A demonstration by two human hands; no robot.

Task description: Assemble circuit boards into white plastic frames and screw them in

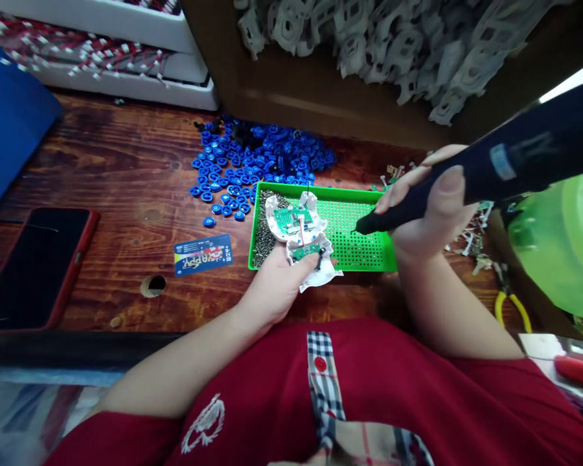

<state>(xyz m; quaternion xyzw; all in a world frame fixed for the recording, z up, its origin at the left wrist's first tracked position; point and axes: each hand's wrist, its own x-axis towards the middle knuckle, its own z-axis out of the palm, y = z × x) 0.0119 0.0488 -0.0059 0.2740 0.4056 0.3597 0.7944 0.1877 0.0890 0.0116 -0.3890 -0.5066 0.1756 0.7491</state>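
My left hand (276, 285) grips a white plastic housing (323, 275) with green circuit boards (291, 220) in it, the thumb lying over the lower board. Red and white wires join its two halves. Wrapped in my right hand (432, 213) is a dark electric screwdriver (495, 162), its tip pointing left, apart from the housing and above the tray. Beneath both lies a green perforated tray (364, 259), with many small screws (263, 233) heaped at its left end.
Blue plastic buttons (272, 155) lie piled behind the tray. A box of white plastic shells (383, 45) stands at the back. Left are a phone (29, 265), a printed card (204, 254) and a hole (153, 285). Pliers (512, 310) and a green tub (554, 259) are right.
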